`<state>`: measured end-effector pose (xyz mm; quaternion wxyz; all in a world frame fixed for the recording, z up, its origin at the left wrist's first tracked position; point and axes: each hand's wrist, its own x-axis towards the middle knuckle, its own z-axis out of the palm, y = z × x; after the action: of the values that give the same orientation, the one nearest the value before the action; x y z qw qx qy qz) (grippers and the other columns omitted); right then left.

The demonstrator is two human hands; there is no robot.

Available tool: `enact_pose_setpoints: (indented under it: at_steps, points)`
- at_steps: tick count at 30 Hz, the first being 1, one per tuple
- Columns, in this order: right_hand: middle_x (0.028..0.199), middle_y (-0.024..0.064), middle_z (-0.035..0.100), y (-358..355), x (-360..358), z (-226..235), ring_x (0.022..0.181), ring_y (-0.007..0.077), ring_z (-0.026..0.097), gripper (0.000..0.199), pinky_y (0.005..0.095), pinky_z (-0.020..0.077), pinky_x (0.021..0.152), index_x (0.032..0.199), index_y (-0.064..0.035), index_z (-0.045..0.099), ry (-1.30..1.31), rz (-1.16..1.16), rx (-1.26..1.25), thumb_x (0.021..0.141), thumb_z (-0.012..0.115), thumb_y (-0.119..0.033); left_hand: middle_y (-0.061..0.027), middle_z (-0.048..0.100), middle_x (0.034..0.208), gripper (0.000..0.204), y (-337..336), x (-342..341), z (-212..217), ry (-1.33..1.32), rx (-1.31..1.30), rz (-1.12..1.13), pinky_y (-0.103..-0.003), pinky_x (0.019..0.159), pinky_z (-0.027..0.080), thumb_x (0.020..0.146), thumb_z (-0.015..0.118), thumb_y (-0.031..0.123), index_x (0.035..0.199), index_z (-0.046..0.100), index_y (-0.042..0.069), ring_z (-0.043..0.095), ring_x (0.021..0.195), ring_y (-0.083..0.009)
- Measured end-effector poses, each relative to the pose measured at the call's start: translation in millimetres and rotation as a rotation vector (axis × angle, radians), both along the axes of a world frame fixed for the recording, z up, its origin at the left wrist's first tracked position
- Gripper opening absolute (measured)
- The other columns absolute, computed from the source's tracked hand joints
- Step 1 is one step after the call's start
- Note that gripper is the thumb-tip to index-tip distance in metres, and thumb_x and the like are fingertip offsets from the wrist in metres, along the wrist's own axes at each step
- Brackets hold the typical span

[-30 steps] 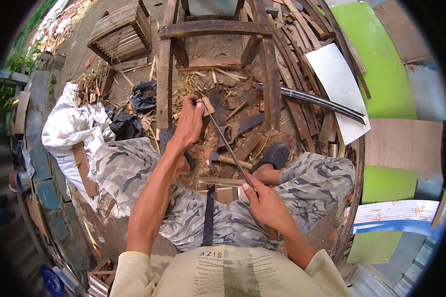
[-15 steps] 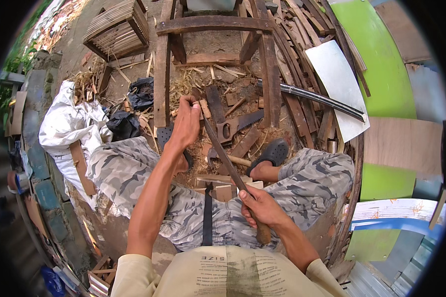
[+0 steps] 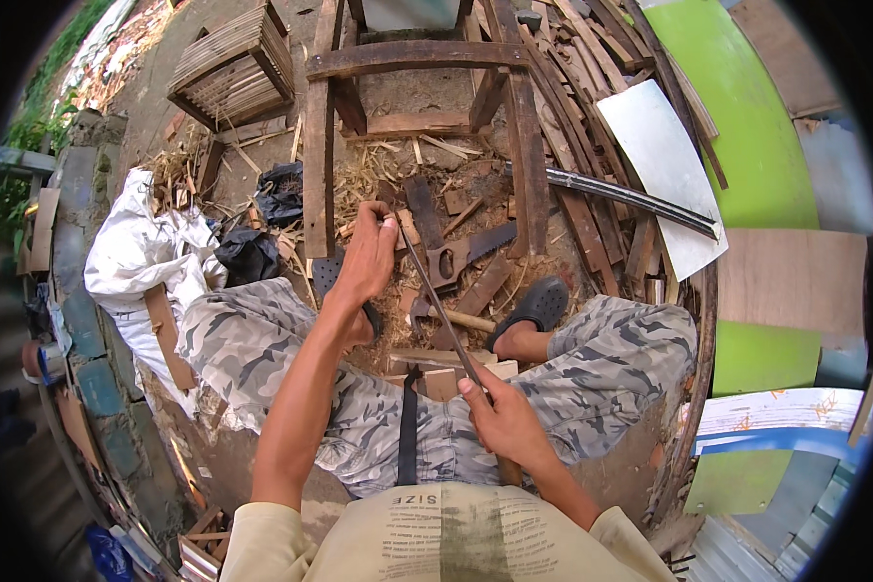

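A long, narrow machete (image 3: 440,308) with a dark blade and a wooden handle lies slantwise across the space between my knees. My right hand (image 3: 506,419) is closed round its handle end, thumb along the top near the blade. At the far tip, my left hand (image 3: 367,257) pinches the blade between thumb and fingers. The blade now shows nearly edge-on. Beyond it on the ground lies a handsaw (image 3: 447,265) with a wooden grip. A hammer (image 3: 466,319) with a pale wooden handle rests below the saw, near my right shoe. Small wood blocks (image 3: 443,383) lie between my thighs.
A dark wooden frame (image 3: 417,56) stands ahead of me, a slatted crate (image 3: 233,66) at far left. Lumber (image 3: 580,145), a black metal bar (image 3: 640,199) and a white sheet (image 3: 662,165) lie right. White sacking (image 3: 136,252) and black plastic (image 3: 248,254) sit left, among wood shavings.
The machete has been turned, so its broad face shows less and its blade looks thinner. My right hand has rolled with it, covering more of the handle. My left hand stays at the tip.
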<state>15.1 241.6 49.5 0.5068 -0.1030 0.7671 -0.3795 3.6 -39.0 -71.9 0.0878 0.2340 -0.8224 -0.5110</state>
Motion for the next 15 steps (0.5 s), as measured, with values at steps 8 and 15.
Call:
enact_pose_setpoints:
  at_steps: [8,15]
  points:
    - [0.063,0.0135,0.055,-4,-8,14,0.058,0.0259,0.058,0.052,0.0379,0.0469,0.060,0.152,-0.0157,0.043,0.019,0.034,0.074,0.106,0.048,-0.038,-0.0245,0.050,0.101,0.031,14,-4,1,0.011,-0.045,0.108,-0.046,0.088,0.043,0.105,0.036,0.025,0.119,0.041,-0.003,0.054,0.091,-0.0361]
    - [0.056,-0.0018,0.045,4,6,-14,0.044,0.0090,0.044,0.051,0.0289,0.0395,0.042,0.155,-0.0187,0.040,-0.118,-0.033,-0.038,0.108,0.047,-0.037,-0.0213,0.054,0.091,0.034,5,-1,-5,0.064,-0.133,0.137,-0.046,0.081,0.044,0.106,0.035,0.028,0.119,0.041,-0.002,0.056,0.081,-0.0343]
